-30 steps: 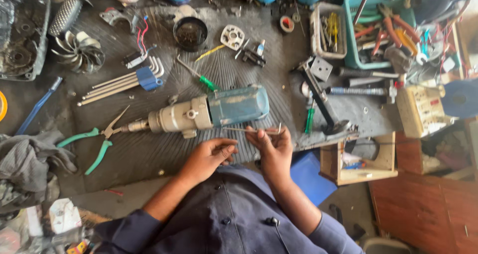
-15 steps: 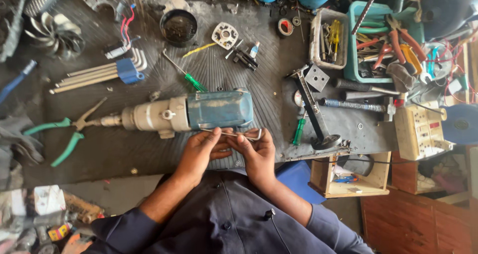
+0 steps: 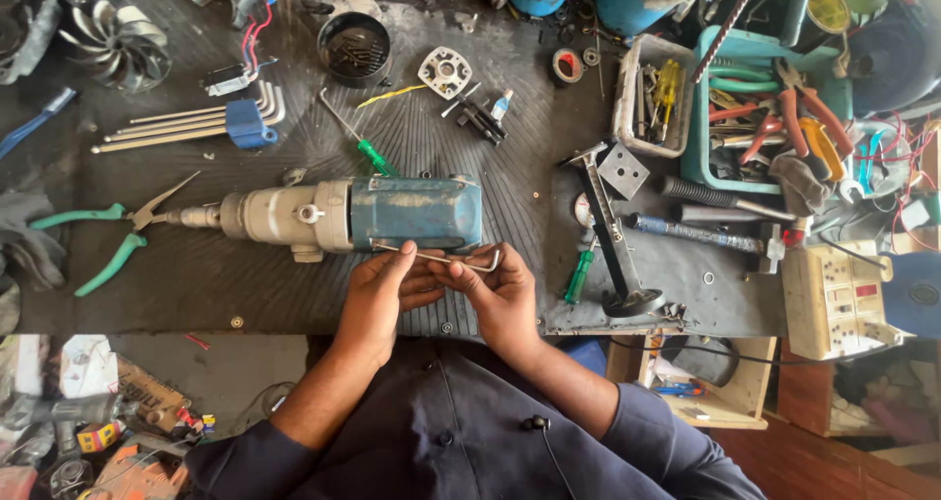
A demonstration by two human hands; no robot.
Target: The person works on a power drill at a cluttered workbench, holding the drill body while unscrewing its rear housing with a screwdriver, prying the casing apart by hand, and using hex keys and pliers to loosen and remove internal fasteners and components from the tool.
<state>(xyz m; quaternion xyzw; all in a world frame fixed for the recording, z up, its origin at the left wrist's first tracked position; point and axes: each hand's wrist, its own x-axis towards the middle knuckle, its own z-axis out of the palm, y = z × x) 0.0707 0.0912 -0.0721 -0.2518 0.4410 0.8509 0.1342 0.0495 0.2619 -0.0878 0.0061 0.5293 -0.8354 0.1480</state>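
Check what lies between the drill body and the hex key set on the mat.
Head view: a green-handled screwdriver lies slanted between the drill and the blue hex key set, its handle end close to the drill's blue housing. Otherwise bare ribbed mat.

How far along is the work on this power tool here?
Done: power tool lies on the mat, casing looks closed. In hand: left hand and right hand pinch a thin bent key beside its teal housing. Left: the key is not visibly seated in any screw.

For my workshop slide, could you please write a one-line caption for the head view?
Left hand and right hand hold a thin bent metal rod beside a blue-grey power drill on the black ribbed mat.
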